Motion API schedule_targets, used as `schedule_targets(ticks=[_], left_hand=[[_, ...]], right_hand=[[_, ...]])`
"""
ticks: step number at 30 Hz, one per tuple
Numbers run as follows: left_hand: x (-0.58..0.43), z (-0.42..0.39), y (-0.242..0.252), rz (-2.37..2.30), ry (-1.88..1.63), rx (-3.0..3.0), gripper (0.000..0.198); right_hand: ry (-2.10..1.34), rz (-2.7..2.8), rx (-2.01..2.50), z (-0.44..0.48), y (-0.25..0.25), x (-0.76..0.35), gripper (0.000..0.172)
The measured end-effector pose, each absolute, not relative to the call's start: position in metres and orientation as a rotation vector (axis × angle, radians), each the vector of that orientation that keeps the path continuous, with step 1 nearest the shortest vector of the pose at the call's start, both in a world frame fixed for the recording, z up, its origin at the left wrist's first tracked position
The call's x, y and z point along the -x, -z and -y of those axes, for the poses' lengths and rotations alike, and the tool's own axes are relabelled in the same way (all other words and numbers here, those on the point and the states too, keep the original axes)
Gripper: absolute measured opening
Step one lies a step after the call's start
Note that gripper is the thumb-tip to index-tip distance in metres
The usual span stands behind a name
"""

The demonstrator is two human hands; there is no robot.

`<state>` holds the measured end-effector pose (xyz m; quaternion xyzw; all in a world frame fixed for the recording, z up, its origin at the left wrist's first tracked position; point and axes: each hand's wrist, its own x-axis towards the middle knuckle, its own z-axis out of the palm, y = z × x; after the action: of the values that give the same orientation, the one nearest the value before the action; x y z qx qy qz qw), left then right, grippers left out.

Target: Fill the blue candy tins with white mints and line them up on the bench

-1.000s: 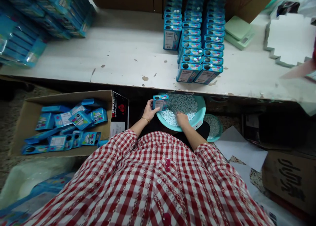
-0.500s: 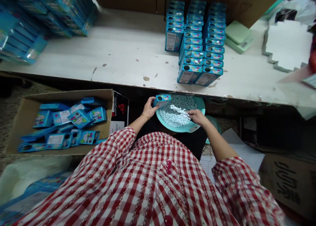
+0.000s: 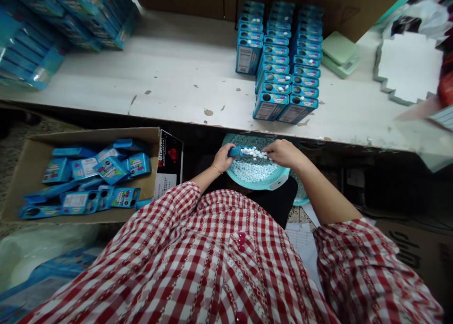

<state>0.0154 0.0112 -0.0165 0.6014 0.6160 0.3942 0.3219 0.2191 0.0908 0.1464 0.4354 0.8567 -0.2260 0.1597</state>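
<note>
My left hand (image 3: 223, 159) is closed around a small blue candy box (image 3: 235, 151), held tilted over the left part of a turquoise basin (image 3: 272, 184). White pellet candies (image 3: 252, 172) fill the basin. In my right hand (image 3: 286, 154) is a narrow scoop (image 3: 257, 153) heaped with the same candies. Its tip reaches the top of the box. The scoop's body is mostly hidden under the candies and my fingers.
Rows of upright blue boxes (image 3: 274, 71) stand on the white table (image 3: 177, 78), beside a green scale (image 3: 340, 54). Wrapped blue packs (image 3: 102, 17) are stacked at the left. Below them, a cardboard carton (image 3: 21, 173) holds several loose boxes. White cut card (image 3: 408, 64) lies at right.
My right hand has lifted and turned over, bringing the loaded scoop left to the box. My left hand has moved slightly right and tipped the box toward the scoop.
</note>
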Motion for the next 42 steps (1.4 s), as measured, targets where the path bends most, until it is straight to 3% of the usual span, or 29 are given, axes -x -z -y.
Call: schedule_targets(ticks=[5,9,13,19,25,30,37,42], left_hand=[[-0.017,-0.011,0.018,-1.631,-1.024,-1.582,0.037],[-0.010,-0.007,0.014,-1.661,-1.068,-1.518,0.037],[-0.003,-0.001,0.016,-1.734,-1.138,-1.392,0.039],[-0.002,0.000,0.023,-1.750,-1.216,-1.277,0.043],[-0.002,-0.003,0.027,-1.734,-1.255,-1.230,0.044],[0.001,-0.004,0.030,-1.686,-1.286,-1.225,0.045],[-0.005,-0.004,0.019,-1.772,-1.179,-1.317,0.038],[-0.017,-0.005,0.011,-1.751,-1.085,-1.454,0.037]], right_hand=[[0.401,-2.324,-1.227,-0.081,-0.172,-0.198,0.034],[0.455,-2.402,-1.285,-0.083,-0.167,-0.229,0.034],[0.673,-2.423,-1.495,-0.087,-0.111,-0.263,0.037],[0.596,-2.170,-1.629,-0.055,-0.002,-0.229,0.042],[0.873,-2.193,-1.467,-0.044,0.029,-0.216,0.039],[1.128,-2.202,-1.448,-0.052,0.020,-0.240,0.037],[1.609,-2.288,-1.566,-0.064,-0.040,-0.277,0.034],[1.407,-2.424,-1.459,-0.078,-0.090,-0.269,0.032]])
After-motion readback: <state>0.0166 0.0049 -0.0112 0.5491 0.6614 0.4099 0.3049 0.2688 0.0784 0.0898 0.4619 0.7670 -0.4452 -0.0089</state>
